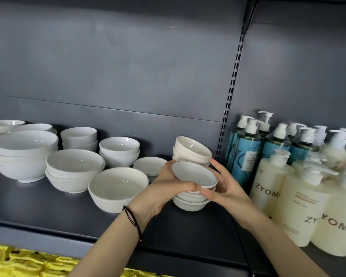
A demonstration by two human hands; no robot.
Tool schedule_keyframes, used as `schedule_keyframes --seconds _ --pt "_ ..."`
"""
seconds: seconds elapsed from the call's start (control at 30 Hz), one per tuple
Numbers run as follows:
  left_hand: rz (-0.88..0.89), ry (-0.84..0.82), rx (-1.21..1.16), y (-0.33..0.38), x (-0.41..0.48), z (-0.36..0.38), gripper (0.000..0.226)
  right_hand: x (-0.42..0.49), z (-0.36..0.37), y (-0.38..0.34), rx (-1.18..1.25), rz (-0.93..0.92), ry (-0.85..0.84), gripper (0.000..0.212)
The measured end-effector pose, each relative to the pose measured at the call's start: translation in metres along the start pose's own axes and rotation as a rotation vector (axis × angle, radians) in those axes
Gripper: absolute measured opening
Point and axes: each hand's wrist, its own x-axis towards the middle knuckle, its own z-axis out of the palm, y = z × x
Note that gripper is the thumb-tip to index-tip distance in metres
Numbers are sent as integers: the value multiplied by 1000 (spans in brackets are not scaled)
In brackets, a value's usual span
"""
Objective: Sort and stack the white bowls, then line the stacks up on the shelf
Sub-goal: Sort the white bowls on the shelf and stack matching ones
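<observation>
Both my hands hold one small white dish with a thin dark rim line (194,173), tilted, over a short stack of like dishes (190,202) on the dark shelf (68,214). My left hand (168,184) grips its left side, thumb along the front edge. My right hand (225,186) curls round its right side. Behind them leans a tilted stack of cream bowls (192,148). To the left stand a single large bowl (116,188), another small rimmed dish (148,165), and stacks of white bowls (74,168) (119,150) (24,152) (79,137).
Pump bottles crowd the right bay: blue ones (246,156) at the back, cream ones marked ZYOME (300,208) in front, close to my right hand. A slotted upright (231,92) divides the bays. Yellow packets (28,262) lie on the level below.
</observation>
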Motion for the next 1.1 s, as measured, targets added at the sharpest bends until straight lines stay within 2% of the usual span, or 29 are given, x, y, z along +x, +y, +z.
schedule_keyframes --seconds 0.17,0.33,0.53,0.63,0.7,0.8,0.93,1.03,1.1 --pt "-33 -32 -5 -7 1 0 37 2 -2 5 18 -21 -20 93" --pt "-81 16 -127 -19 4 8 67 1 3 11 -16 -34 -39 110" --pt "-169 83 -191 -18 10 20 53 2 4 12 -15 -90 90 100" --pt "-123 265 53 -3 10 13 33 0 3 12 -26 -87 95 93" --pt "-72 348 271 12 7 1 33 -1 2 11 -30 -88 94 87" --pt "20 265 584 43 10 -25 14 -1 2 11 -23 -68 97 91" --pt "-220 228 1123 66 27 -76 10 -1 2 11 -43 -37 101 100" --pt "-345 173 1244 58 32 -106 15 -1 1 12 -59 -22 100 99" --pt "-440 144 1172 48 33 -116 28 -1 2 12 -68 -15 102 97"
